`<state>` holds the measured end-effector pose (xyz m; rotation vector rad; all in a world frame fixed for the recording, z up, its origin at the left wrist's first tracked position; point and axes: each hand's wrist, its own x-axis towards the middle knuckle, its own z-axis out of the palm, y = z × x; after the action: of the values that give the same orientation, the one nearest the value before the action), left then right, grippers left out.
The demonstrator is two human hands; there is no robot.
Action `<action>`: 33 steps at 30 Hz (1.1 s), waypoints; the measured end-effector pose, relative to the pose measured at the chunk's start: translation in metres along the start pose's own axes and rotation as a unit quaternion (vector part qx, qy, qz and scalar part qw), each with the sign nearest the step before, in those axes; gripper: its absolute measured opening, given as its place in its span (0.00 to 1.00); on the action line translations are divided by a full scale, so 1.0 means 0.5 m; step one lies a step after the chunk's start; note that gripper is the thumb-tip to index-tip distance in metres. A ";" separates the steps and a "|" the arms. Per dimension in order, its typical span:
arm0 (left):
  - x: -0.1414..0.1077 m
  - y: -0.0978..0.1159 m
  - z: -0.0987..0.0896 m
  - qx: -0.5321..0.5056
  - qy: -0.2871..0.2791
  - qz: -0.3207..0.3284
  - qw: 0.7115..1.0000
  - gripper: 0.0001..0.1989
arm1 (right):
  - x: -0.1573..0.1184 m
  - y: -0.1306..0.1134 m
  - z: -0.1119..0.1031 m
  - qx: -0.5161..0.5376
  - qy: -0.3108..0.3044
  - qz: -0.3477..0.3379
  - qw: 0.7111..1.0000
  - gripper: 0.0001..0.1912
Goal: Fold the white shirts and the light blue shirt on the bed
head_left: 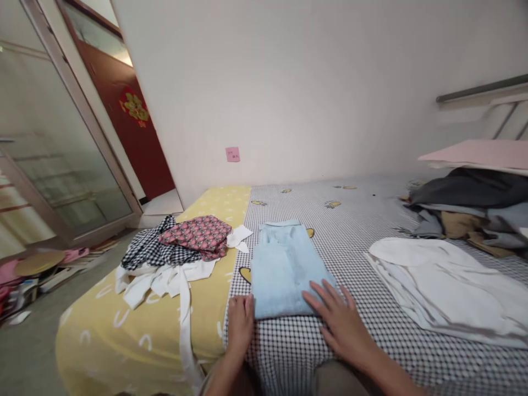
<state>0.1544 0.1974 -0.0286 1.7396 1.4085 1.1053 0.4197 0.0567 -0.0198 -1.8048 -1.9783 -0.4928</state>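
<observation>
A light blue garment [284,269], folded into a neat rectangle, lies flat on the checked part of the bed in front of me. My right hand [336,313] rests over its near right corner, fingers spread and the palm down. Beside its near left corner is my left hand [240,319], with curled fingers drawn together and the thumb against the garment's edge. No cloth shows between those fingers. To the left lies a loose heap: a red patterned cloth [198,234], a black-and-white checked cloth [152,247] and white cloth with a long strap [185,308].
Folded white clothes [449,286] lie at the right. Behind them rises a pile of dark and brown clothes [466,198] under a pink flat item [478,152]. The yellow bedding [103,324] ends at a drop on the left. Floor clutter [45,269] lies by a glass door [61,126].
</observation>
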 end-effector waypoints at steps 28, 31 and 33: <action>0.010 0.052 -0.008 0.160 -0.174 0.025 0.971 0.18 | 0.119 -0.128 -0.027 0.065 -0.109 0.229 0.965 0.27; 0.028 0.066 0.015 0.164 -0.159 0.042 0.973 0.16 | 0.111 -0.129 0.058 0.057 -0.126 0.261 0.956 0.26; 0.036 0.079 0.027 0.159 -0.151 0.049 0.975 0.16 | 0.084 -0.122 0.110 0.053 -0.065 0.259 0.962 0.27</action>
<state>0.1853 0.2063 0.0036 2.1182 1.3738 0.6493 0.3525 0.1151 -0.0435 -2.2181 -1.4793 -0.1011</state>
